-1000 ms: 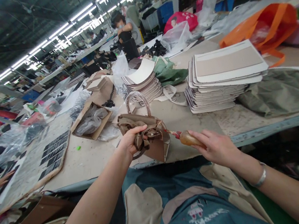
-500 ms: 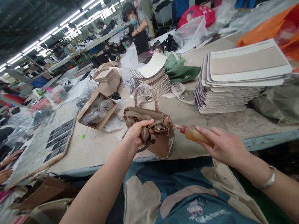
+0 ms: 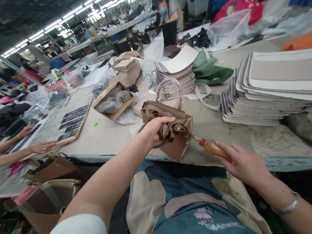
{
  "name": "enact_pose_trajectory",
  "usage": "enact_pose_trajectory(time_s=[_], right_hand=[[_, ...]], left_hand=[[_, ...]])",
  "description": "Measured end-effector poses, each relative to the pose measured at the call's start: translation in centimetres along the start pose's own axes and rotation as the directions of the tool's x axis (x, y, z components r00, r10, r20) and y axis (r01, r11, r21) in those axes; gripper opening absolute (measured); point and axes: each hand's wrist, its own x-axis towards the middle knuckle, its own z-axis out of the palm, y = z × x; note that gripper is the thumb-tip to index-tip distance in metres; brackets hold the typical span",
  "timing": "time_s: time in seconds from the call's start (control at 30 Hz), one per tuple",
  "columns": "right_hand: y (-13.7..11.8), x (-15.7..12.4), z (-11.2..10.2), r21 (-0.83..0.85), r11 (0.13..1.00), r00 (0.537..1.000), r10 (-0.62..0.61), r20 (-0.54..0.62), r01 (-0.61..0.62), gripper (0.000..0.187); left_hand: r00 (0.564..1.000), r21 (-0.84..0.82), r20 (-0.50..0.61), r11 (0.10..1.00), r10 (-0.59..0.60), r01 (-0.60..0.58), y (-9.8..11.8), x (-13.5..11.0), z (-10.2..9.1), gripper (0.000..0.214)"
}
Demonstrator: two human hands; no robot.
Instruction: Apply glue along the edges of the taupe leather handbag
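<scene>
A brown handbag with a wrapped, looped handle stands at the table's front edge. Its brown fabric lining is bunched up out of the opening. My left hand is closed on that lining, thumb over the top. In my right hand is an amber squeeze glue bottle with a red collar and a thin nozzle. The nozzle tip touches or nearly touches the bag's right upper edge; I cannot tell which.
Right of the bag rises a stack of pale panels; curved panels are piled behind it. An open cardboard box holds plastic-wrapped pieces. At left, a co-worker's hands are near a board with black strips. Brown bags stand below.
The view has swung left, so the scene sits further right. Both hands keep their holds, and the nozzle stays at the bag's edge. The co-worker's arms show more fully.
</scene>
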Motion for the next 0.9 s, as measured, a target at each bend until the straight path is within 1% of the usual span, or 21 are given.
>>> enact_pose_trajectory(time_s=[0.13,0.23,0.33,0.5,0.6,0.67,0.8,0.9], right_hand=[[-0.1,0.0,0.0,-0.008,1.0,1.0,-0.012,0.013,0.012,0.04],[-0.1,-0.1,0.0,-0.007,1.0,1.0,-0.014,0.016,0.014,0.04],[-0.3,-0.1,-0.4,0.018,1.0,1.0,-0.015,-0.017,0.015,0.042],[-0.4,0.3,-1.8,0.045,0.999,0.995,0.017,-0.103,-0.012,0.045],[-0.2,0.6,-1.8,0.032,0.999,0.991,0.031,-0.13,-0.027,0.046],[-0.1,0.4,-1.3,0.02,1.0,0.995,0.02,-0.099,-0.018,0.045],[-0.2,-0.5,0.3,0.041,0.999,1.0,0.004,0.003,-0.004,0.041],[-0.4,-1.0,0.8,0.095,0.995,1.0,0.0,0.028,-0.003,0.042]], left_hand=[[1.0,-0.004,0.03,1.0,-0.005,0.005,0.0,-0.2,0.0,0.021],[0.999,-0.007,0.031,1.0,-0.01,0.011,0.0,-0.3,0.0,0.019],[1.0,-0.028,0.024,1.0,-0.013,0.014,0.0,-0.3,0.1,0.016],[0.998,-0.027,0.058,0.999,-0.015,0.017,0.0,-0.3,0.1,0.019],[0.999,-0.016,0.048,1.0,-0.014,0.015,0.0,-0.2,0.0,0.02],[0.999,-0.013,0.044,1.0,-0.017,0.017,0.0,-0.1,-0.2,0.019],[0.999,-0.011,0.039,1.0,-0.014,0.015,-0.1,0.0,-0.5,0.019],[0.999,-0.009,0.043,1.0,-0.019,0.019,-0.1,0.1,-0.5,0.019]])
